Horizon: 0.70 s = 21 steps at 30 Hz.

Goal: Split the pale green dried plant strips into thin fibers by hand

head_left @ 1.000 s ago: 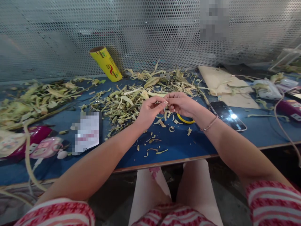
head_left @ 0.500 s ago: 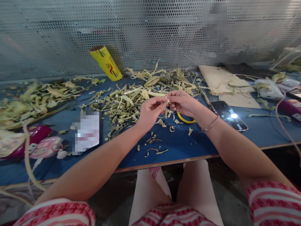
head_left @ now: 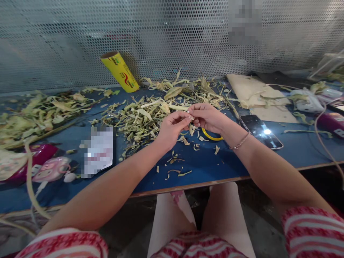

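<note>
My left hand [head_left: 172,129] and my right hand [head_left: 208,116] meet fingertip to fingertip above the front of a heap of plant scraps. Both are closed in a pinch around a small pale piece of plant [head_left: 191,120], mostly hidden by the fingers. Behind and to the left of them spreads the heap of pale green stalks and dried leaves [head_left: 145,120]. Small peeled bits [head_left: 184,141] lie scattered on the blue table below my hands. A yellow ring [head_left: 211,135] rests partly behind my right wrist.
A yellow cardboard tube [head_left: 120,73] leans on the perforated metal panel [head_left: 172,39]. More leaves [head_left: 45,114] lie at left, near a phone-like object [head_left: 100,152] and a pink case [head_left: 52,168]. To the right are a lit phone [head_left: 260,130], brown cardboard [head_left: 255,93] and cables.
The fingertips have shifted slightly around the small plant piece, and less of it shows now. Both hands stay in nearly the same place. The view has moved a little.
</note>
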Available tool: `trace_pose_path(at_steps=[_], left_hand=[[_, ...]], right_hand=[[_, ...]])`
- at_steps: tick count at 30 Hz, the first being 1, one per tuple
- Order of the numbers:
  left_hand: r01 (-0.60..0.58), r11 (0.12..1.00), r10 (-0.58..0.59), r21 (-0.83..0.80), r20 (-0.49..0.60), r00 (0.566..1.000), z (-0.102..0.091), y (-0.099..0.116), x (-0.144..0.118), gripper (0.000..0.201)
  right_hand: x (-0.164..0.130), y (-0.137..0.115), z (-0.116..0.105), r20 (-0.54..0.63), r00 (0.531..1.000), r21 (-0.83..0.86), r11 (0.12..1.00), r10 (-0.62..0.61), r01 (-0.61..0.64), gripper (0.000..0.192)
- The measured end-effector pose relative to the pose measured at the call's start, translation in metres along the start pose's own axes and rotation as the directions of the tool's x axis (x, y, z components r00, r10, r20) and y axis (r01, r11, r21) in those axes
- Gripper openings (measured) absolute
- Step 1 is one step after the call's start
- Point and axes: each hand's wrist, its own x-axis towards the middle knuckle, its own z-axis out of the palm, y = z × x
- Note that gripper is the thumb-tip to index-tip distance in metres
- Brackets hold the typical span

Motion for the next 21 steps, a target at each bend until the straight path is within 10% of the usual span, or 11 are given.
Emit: trace_pose_path(at_steps=[21], left_hand=[[-0.244, 0.883, 0.259, 0.401, 0.017, 0.966, -0.001, 0.012, -0.005, 0.02]], right_hand=[[0.0, -0.003, 0.002, -0.036, 0.999, 0.019, 1.0, -0.021, 0.022, 0.015]])
